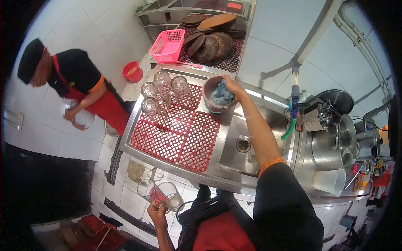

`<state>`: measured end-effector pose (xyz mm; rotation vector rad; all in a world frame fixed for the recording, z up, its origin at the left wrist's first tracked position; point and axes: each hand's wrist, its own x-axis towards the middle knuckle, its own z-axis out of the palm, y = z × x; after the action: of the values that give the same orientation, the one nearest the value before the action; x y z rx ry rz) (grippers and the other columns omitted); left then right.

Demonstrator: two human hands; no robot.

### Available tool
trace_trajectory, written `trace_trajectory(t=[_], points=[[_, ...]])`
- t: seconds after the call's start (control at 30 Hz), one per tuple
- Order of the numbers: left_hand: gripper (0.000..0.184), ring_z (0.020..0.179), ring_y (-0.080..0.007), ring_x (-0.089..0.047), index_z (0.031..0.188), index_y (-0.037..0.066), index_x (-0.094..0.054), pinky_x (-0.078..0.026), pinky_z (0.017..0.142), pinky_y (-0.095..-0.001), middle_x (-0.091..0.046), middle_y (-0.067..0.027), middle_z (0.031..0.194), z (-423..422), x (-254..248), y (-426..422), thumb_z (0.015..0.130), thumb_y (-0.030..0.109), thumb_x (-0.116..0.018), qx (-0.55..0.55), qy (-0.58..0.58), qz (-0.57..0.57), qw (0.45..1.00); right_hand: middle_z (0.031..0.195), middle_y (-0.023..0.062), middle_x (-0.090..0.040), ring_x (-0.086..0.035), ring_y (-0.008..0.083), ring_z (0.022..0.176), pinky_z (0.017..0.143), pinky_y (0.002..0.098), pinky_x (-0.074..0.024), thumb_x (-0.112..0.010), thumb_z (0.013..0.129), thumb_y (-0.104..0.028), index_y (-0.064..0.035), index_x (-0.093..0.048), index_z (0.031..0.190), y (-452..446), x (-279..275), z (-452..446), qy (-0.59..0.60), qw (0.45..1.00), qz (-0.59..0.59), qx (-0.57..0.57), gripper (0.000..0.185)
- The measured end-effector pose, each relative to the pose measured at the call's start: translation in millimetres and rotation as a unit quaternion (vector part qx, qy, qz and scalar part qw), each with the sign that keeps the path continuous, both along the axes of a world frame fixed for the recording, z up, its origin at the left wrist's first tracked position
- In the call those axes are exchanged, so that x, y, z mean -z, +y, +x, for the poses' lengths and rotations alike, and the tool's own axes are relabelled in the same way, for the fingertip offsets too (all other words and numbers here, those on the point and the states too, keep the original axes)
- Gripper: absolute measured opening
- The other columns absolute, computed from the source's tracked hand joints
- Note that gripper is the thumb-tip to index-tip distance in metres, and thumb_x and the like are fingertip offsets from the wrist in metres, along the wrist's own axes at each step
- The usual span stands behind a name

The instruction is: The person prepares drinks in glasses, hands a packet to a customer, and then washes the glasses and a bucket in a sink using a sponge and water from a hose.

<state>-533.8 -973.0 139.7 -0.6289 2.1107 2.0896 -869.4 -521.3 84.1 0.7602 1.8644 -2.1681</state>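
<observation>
My left hand [157,212], low in the view, is closed on the handles of two glass mugs [171,195], held over the floor in front of the steel counter. My right hand [235,90] reaches across the sink to a pinkish bucket [208,93] on the counter. Its fingers close on a bluish scrubber [222,92] inside the bucket, at the near side of the rim; foam shows around it. Several glass mugs [157,92] stand upside down on the red perforated mat [178,136] left of the bucket.
A steel sink basin [243,157] lies below my right arm, with a green hose [289,130] beside it. Behind stand a pink basket [168,45] and dark round slabs [215,47]. Pots [326,146] crowd the right. A co-worker [79,75] holds a container at left.
</observation>
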Motion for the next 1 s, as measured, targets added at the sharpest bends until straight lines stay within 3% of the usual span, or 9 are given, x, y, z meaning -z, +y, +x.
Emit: trace_trajectory(t=[0.07,0.1,0.17,0.27,0.4,0.57,0.8,1.0], points=[[0.010,0.054,-0.0079,-0.048,0.075,0.002,-0.055,-0.040,0.052,-0.0208,-0.054,-0.0010,0.066,-0.1,-2.2,3.2,0.066,-0.001,-0.052,-0.001,0.001,-0.001,1.000,0.104,0.0120,-0.061,-0.057,0.0184,0.091,0.082,0.0321,-0.0432,-0.059,0.077,-0.039,-0.0018,-0.059,0.111,0.7,0.0,1.7,0.046,0.995,0.086,-0.010,0.050],[0.010,0.054,-0.0078,-0.048,0.075,0.002,-0.055,-0.040,0.052,-0.0208,-0.055,-0.0010,0.067,-0.4,-3.0,4.9,0.066,-0.001,-0.052,-0.004,0.003,-0.001,1.000,0.104,0.0120,-0.061,-0.057,0.0184,0.091,0.082,0.0321,-0.0432,-0.059,0.077,-0.039,-0.0018,-0.059,0.111,0.5,0.2,1.2,0.046,0.995,0.086,-0.008,0.050],[0.011,0.055,-0.0076,-0.048,0.076,0.002,-0.055,-0.039,0.052,-0.0208,-0.055,-0.0009,0.067,-0.2,-2.1,6.0,0.066,-0.001,-0.052,-0.004,-0.006,-0.001,1.000,0.083,0.0050,-0.062,-0.057,0.0152,0.075,0.066,0.0283,-0.0467,-0.060,0.076,-0.022,-0.0042,-0.064,0.095,-3.0,-4.9,1.2,0.111,0.972,0.203,-0.036,0.026],[0.011,0.055,-0.0074,-0.048,0.077,0.002,-0.055,-0.039,0.052,-0.0206,-0.055,-0.0008,0.068,-1.5,3.1,4.1,0.067,-0.001,-0.053,0.006,-0.002,0.003,1.000,0.082,0.0060,-0.064,-0.058,0.0142,0.072,0.066,0.0288,-0.0468,-0.065,0.071,-0.018,-0.0025,-0.066,0.088,-6.6,-22.8,6.9,0.105,0.971,0.213,-0.030,0.023],[0.011,0.056,-0.0074,-0.049,0.077,0.002,-0.056,-0.038,0.052,-0.0207,-0.055,-0.0002,0.068,-3.5,0.8,9.0,0.067,0.000,-0.054,0.015,0.006,0.010,1.000,0.085,0.0093,-0.066,-0.060,0.0157,0.073,0.067,0.0298,-0.0481,-0.072,0.062,-0.018,-0.0008,-0.067,0.087,-11.8,-37.0,12.4,0.099,0.946,0.299,-0.080,0.031],[0.011,0.057,-0.0070,-0.048,0.076,0.002,-0.056,-0.038,0.053,-0.0208,-0.055,0.0005,0.069,-5.4,-0.4,11.8,0.066,0.000,-0.053,0.025,0.001,0.009,1.000,0.093,0.0184,-0.065,-0.063,0.0289,0.085,0.075,0.0343,-0.0503,-0.077,0.052,-0.023,0.0046,-0.065,0.090,-15.8,-46.6,9.0,-0.024,0.853,0.497,-0.158,0.048],[0.011,0.059,-0.0072,-0.049,0.077,0.001,-0.056,-0.040,0.055,-0.0211,-0.056,0.0001,0.070,-6.4,1.3,13.8,0.066,0.001,-0.053,0.026,0.002,-0.010,1.000,0.097,0.0230,-0.063,-0.063,0.0310,0.087,0.078,0.0351,-0.0499,-0.076,0.053,-0.024,0.0095,-0.063,0.090,-15.3,-53.0,7.9,-0.016,0.861,0.489,-0.138,0.052],[0.011,0.058,-0.0076,-0.050,0.078,0.001,-0.056,-0.041,0.055,-0.0215,-0.055,-0.0005,0.069,-4.3,11.0,7.9,0.067,0.000,-0.053,0.018,0.009,-0.005,1.000,0.097,0.0230,-0.063,-0.063,0.0288,0.088,0.076,0.0347,-0.0497,-0.076,0.053,-0.021,0.0088,-0.063,0.094,-16.8,-71.8,11.0,-0.079,0.863,0.455,-0.203,0.052]])
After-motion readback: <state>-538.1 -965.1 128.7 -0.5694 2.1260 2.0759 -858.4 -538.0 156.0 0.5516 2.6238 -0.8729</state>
